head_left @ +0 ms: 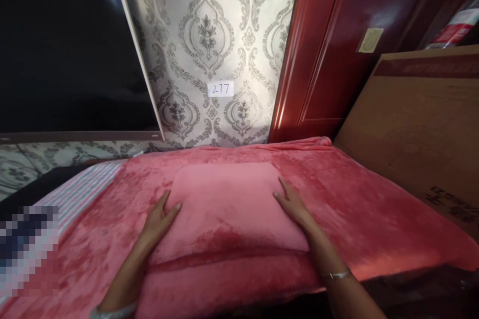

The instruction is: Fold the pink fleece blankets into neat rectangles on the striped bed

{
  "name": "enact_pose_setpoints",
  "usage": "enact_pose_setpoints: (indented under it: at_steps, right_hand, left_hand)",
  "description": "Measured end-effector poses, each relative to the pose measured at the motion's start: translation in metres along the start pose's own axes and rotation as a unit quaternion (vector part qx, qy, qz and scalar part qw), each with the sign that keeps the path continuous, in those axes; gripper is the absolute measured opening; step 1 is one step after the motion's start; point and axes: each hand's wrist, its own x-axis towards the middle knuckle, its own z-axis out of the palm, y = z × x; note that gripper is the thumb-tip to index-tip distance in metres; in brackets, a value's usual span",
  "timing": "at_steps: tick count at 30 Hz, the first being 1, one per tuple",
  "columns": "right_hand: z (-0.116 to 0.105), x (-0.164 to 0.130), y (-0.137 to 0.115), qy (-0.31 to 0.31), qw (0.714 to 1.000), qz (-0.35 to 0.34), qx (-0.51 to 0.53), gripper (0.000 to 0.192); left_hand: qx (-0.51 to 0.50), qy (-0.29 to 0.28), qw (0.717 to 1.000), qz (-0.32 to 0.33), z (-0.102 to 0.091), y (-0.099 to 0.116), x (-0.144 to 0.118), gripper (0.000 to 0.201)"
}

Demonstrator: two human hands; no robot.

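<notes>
A folded pink fleece cloth [228, 204] lies as a neat rectangle on top of a larger pink fleece blanket [355, 209] that covers the surface in front of me. My left hand [159, 222] rests flat against the folded cloth's left edge, fingers together. Along its right edge lies my right hand [294, 204], also flat, with a silver bracelet on the wrist. Neither hand grips anything.
A striped sheet [80, 192] shows under the blanket at the left. A large cardboard box [419, 124] stands at the right, a red wooden door [337, 45] behind it. A dark screen [63, 45] and patterned wallpaper with a label "277" [220, 88] are ahead.
</notes>
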Motion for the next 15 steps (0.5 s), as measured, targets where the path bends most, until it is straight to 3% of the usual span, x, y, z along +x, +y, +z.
enact_pose_setpoints:
  at_steps: [5, 15]
  right_hand:
    - [-0.007, -0.022, 0.018, -0.009, 0.989, 0.044, 0.140, 0.082]
    - [-0.016, -0.034, -0.001, -0.045, 0.979, 0.079, 0.180, 0.106]
  left_hand:
    - [-0.118, -0.047, 0.990, -0.066, -0.012, 0.003, -0.004, 0.085]
    - [-0.166, -0.075, 0.979, -0.088, -0.014, 0.004, -0.013, 0.103]
